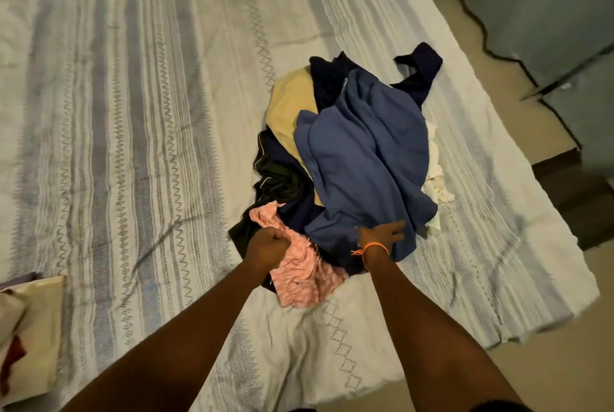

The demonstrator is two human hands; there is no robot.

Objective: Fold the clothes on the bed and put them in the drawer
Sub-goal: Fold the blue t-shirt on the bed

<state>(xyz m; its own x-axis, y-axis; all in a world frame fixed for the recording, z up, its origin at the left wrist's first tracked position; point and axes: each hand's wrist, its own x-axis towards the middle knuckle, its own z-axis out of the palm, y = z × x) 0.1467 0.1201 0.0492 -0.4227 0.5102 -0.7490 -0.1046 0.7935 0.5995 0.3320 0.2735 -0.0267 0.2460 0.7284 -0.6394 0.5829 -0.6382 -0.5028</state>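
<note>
Task is basically at the start, as I read it: nothing folded, nothing stacked, no drawer in view. All the clothes sit in one loose heap [342,159] on the right half of the bed, towards its near edge.

Item in hand is the crumpled pink patterned garment [300,273] at the near-left foot of the heap. Its long axis runs near-right to far-left, with the far end tucked under the dark pieces and the near end spilling onto the sheet. My left hand [267,247] is fisted on its far edge, fabric bunched in the fingers. My right hand [382,235], orange thread band on the wrist, lies flat with fingers spread on the near hem of the large blue knit garment [362,159], gripping nothing.

The blue piece tops the heap, long axis near to far, leaning slightly right. Under it: a tan cloth [289,109] at far left, a black garment with a thin white stripe [275,175] at left, a navy garment [417,72] poking out far right, a white cloth [435,182] at right.

Bed has a pale striped woven sheet [133,112]. Beyond the right edge: beige floor and a grey cabinet [545,2].

Left to do: separate, fold each, find the drawer.
</note>
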